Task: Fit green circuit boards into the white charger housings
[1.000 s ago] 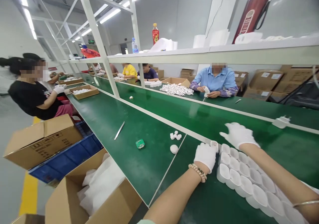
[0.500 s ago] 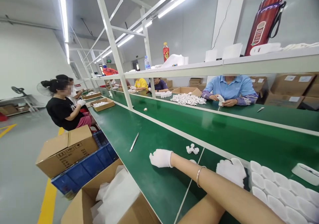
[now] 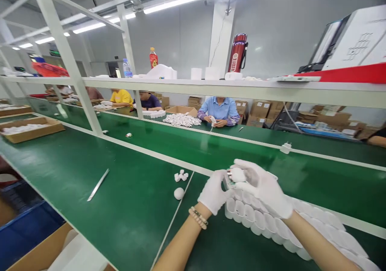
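Note:
My left hand point(image 3: 213, 192) and my right hand point(image 3: 263, 187), both in white gloves, meet above the near ends of the white cup-shaped housings point(image 3: 259, 221). Between their fingers is a small white rounded part point(image 3: 238, 175) with a green circuit-board edge below it. My right hand closes round it from the right, and my left thumb and fingers pinch its left side. Some of the part is hidden by the gloves. To the left, a white ball point(image 3: 179, 193) and a clump of small white pieces point(image 3: 181, 175) lie on the green bench.
Metal tweezers point(image 3: 98, 185) lie on the bench point(image 3: 129, 214) at left, beyond them a cardboard tray point(image 3: 33, 134) of white parts. A white plug adapter point(image 3: 285, 148) sits across the bench. Overhead runs a shelf point(image 3: 181, 87) with a red flask point(image 3: 238, 54). A co-worker in blue point(image 3: 221, 110) sits opposite.
The view has swung right. My right hand, earlier stretched out left across my other arm, is back on the right. Both hands now come together on the white part.

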`<state>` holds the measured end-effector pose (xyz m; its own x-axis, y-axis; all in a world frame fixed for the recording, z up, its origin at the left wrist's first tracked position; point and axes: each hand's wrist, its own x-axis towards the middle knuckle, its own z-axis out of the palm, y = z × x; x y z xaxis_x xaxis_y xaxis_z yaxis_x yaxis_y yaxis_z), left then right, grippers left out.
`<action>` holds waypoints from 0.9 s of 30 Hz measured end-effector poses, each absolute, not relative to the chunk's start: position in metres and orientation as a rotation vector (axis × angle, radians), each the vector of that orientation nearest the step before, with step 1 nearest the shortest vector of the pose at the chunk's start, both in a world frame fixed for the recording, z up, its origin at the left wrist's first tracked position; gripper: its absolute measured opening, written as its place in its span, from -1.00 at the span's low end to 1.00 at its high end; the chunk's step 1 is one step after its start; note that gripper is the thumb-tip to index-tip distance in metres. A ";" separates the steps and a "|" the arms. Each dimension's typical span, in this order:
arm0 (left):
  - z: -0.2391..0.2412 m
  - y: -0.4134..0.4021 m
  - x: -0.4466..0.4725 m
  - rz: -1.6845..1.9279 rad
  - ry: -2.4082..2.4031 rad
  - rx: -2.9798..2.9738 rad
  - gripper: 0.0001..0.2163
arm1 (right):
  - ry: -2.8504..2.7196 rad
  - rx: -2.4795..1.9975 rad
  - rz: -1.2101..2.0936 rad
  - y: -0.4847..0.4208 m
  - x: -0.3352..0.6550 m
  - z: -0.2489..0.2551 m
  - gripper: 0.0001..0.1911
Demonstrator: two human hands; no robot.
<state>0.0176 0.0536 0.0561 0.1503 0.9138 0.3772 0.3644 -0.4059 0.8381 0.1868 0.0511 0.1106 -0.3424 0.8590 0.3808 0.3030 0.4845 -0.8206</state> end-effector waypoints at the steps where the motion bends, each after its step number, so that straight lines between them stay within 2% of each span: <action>1: 0.054 0.053 0.025 1.255 1.194 1.861 -0.54 | -1.799 -1.012 0.797 0.046 0.210 0.112 -0.45; 3: 0.052 0.048 0.035 1.289 1.130 1.898 -0.46 | -1.722 -1.080 0.747 0.033 0.241 0.107 -0.51; 6: 0.049 0.031 0.040 1.340 0.965 2.035 -0.55 | -1.771 -1.130 0.705 0.015 0.251 0.093 -0.61; 10: 0.045 0.015 0.040 1.392 0.817 2.201 -0.48 | -1.925 -1.093 0.574 -0.001 0.240 0.081 -0.69; 18: 0.048 0.009 0.033 1.328 0.868 2.339 -0.52 | -2.044 -1.060 0.454 -0.007 0.247 0.073 -0.60; 22: 0.047 0.008 0.032 1.309 0.943 2.350 -0.49 | -2.155 -1.121 0.512 -0.012 0.239 0.083 -0.85; 27: 0.043 0.007 0.031 1.299 0.962 2.386 -0.45 | -2.193 -1.079 0.424 -0.018 0.233 0.085 -0.86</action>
